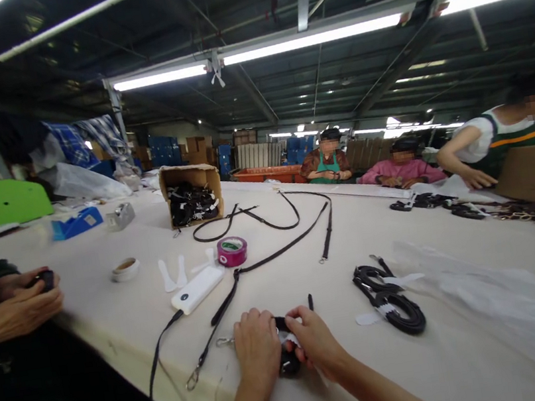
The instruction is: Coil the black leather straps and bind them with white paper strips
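A coiled black leash (288,363) lies on the table near its front edge, with a white paper band around its middle. My left hand (258,346) is curled over the coil's left side and grips it. At the right side, my right hand (318,347) pinches the white band (288,339) against the coil; its fingertips partly hide what they hold. A metal snap hook (225,341) sticks out left of my left hand. Stretched across the table behind is a long uncoiled black leash (285,249) with metal hooks.
Two banded leash coils (399,311) lie at right beside clear plastic sheeting (493,294). Purple tape (232,251), a white corded device (199,290), white bands (174,274) and a carton of black straps (193,198) stand left. A co-worker's hands (26,300) hold something black; others work opposite.
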A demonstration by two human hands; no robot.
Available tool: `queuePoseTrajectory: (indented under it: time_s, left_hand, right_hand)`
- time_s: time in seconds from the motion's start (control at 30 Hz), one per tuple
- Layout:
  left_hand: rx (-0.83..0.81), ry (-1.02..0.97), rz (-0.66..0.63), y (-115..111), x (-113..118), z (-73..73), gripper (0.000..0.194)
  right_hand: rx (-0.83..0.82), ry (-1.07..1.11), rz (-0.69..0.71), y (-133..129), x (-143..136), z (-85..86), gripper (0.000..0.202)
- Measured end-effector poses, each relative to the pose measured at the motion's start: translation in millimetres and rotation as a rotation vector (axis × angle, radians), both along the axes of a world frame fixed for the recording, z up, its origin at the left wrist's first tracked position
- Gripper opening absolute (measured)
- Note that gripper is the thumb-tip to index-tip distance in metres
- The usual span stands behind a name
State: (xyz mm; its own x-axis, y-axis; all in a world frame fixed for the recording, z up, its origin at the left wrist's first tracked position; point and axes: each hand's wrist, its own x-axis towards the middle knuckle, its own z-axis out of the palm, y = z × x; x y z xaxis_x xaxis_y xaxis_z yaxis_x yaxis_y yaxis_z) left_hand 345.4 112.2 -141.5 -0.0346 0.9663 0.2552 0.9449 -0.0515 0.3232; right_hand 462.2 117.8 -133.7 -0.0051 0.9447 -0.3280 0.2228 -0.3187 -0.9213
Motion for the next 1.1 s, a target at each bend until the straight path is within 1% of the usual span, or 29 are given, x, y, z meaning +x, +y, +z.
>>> queuePoseTrajectory:
  time_s: [0.2,0.27,0.4,0.5,0.6,0.7,0.9,1.03,1.1]
  left_hand:
    - [-0.023,0.018,0.017,8,7,2.6,0.027]
    - [-0.016,0.015,0.006,8,7,3.4,0.023]
    - [-0.014,0.010,-0.038,8,5,3.4,0.023]
    - [-0.017,0.017,-0.032,8,5,1.2,0.024]
    - [-0.016,0.021,0.011,9,5,-0.8,0.025]
    - [-0.027,0.014,0.011,9,3,-0.2,0.025]
    - [-0.053,-0.041,-0.100,2,-8,5.4,0.029]
    - [-0.078,-0.082,-0.167,-8,-14,3.5,0.026]
    - [-0.094,-0.094,-0.210,-13,-17,1.3,0.030]
  right_hand:
    - [-0.007,-0.019,-0.032,5,0,-3.3,0.019]
    - [-0.035,-0.011,-0.042,6,0,-0.9,0.019]
    - [-0.129,0.032,-0.047,9,0,8.4,0.020]
    - [-0.182,0.063,-0.051,10,0,13.4,0.021]
    - [-0.183,0.070,-0.075,10,-1,14.1,0.018]
    - [-0.150,0.072,-0.095,8,-1,11.6,0.013]
    - [-0.066,0.077,-0.120,8,-2,2.1,0.017]
    - [-0.029,0.069,-0.122,8,-1,-2.7,0.016]
    - [-0.020,0.072,-0.118,8,-1,-3.5,0.016]
